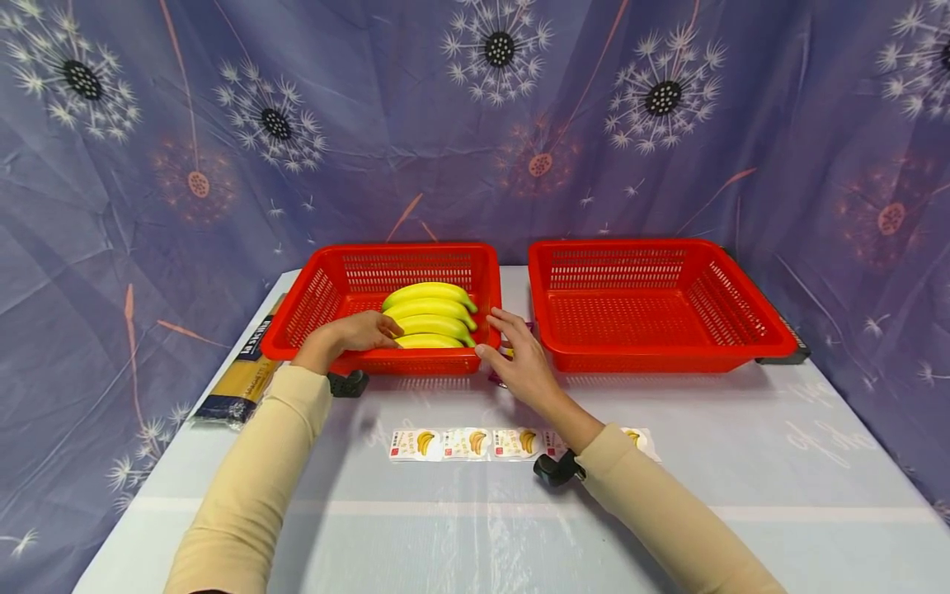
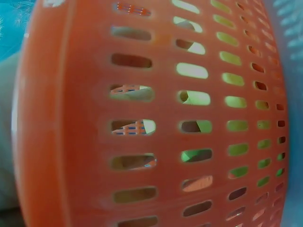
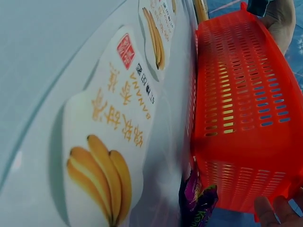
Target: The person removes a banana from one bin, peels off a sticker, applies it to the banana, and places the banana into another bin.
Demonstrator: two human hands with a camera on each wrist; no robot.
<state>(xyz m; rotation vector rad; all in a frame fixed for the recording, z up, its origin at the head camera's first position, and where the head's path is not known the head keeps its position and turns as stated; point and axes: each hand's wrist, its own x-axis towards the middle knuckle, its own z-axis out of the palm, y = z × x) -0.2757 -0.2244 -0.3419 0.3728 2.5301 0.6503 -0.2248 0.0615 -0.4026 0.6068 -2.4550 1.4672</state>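
Several yellow bananas (image 1: pixel 434 308) with greenish tips lie side by side in the left red basket (image 1: pixel 297 307). My left hand (image 1: pixel 359 332) reaches over this basket's front rim, its fingers bent at the left ends of the front bananas; I cannot tell whether they grip one. In the left wrist view the basket's slotted wall (image 2: pixel 90 113) hides that hand, with yellow and green showing through the slots. My right hand (image 1: pixel 523 363) is at the basket's right front corner, fingers spread and fingertips right at the rim. Its fingers (image 3: pixel 279 210) also show beside the basket in the right wrist view.
To the right stands a second red basket (image 1: pixel 616 318) with nothing in it. A purple snack packet (image 3: pixel 201 201) lies between the baskets. Banana-printed cards (image 1: pixel 467 444) form a row in front. A spaghetti bag (image 1: pixel 245 375) lies at left, a dark object (image 1: pixel 790 351) beside the right basket.
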